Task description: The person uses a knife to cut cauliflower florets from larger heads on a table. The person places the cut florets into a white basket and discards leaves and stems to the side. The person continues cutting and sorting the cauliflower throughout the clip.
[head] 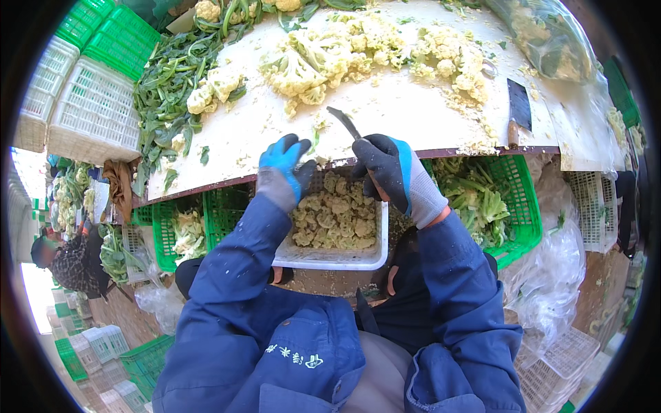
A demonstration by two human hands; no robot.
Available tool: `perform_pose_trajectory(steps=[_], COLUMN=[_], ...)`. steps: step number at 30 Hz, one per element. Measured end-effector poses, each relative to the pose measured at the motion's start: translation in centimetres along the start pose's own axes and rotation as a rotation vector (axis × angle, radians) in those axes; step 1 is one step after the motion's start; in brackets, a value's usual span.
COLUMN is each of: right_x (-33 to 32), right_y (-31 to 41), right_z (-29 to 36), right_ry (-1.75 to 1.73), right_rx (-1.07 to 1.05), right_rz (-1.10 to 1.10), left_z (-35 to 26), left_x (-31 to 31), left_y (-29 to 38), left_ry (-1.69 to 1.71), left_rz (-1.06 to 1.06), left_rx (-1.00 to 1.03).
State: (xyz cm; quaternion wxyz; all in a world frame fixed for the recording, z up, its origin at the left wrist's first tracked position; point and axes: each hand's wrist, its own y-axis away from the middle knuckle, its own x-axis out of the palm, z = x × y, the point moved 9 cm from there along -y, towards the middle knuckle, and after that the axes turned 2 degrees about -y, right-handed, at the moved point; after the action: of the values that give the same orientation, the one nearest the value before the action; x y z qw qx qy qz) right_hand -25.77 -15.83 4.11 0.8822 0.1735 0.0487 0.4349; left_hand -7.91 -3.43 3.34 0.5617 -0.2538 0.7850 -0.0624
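Observation:
My left hand (pixel 285 168), in a blue, black and grey work glove, is over the near edge of the white tabletop (pixel 248 142). Its fingers are curved and apart, with nothing visible in them. My right hand (pixel 387 168), gloved alike, grips a small knife (pixel 345 122); the dark curved blade points up and left over the table. Part of its brownish handle shows below the fist. Beneath both hands, a white plastic crate (pixel 330 264) holds many cut cauliflower florets (pixel 335 211). Larger cauliflower pieces (pixel 315 67) lie in a heap farther back on the table.
Cauliflower leaves (pixel 170 88) pile up at the table's left. A cleaver (pixel 518 111) lies at the right, near a clear plastic bag (pixel 547 41). Green crates (pixel 524 206) with trimmings stand under the table edge. Another person (pixel 72 263) is at far left.

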Motion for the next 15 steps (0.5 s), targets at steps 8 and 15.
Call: perform_pose_trajectory(steps=[8,15], right_x=[-1.5,-1.2], right_y=[1.7,0.9], right_z=[0.9,1.3], right_ry=[-0.121,-0.192], right_rx=[-0.091,-0.116], right_rz=[-0.060,-0.054], left_z=[-1.4,2.1], left_x=[1.8,4.5], left_y=[2.5,-6.9], left_ry=[0.023,-0.125], left_rz=[-0.043,0.013], left_rx=[0.075,-0.240])
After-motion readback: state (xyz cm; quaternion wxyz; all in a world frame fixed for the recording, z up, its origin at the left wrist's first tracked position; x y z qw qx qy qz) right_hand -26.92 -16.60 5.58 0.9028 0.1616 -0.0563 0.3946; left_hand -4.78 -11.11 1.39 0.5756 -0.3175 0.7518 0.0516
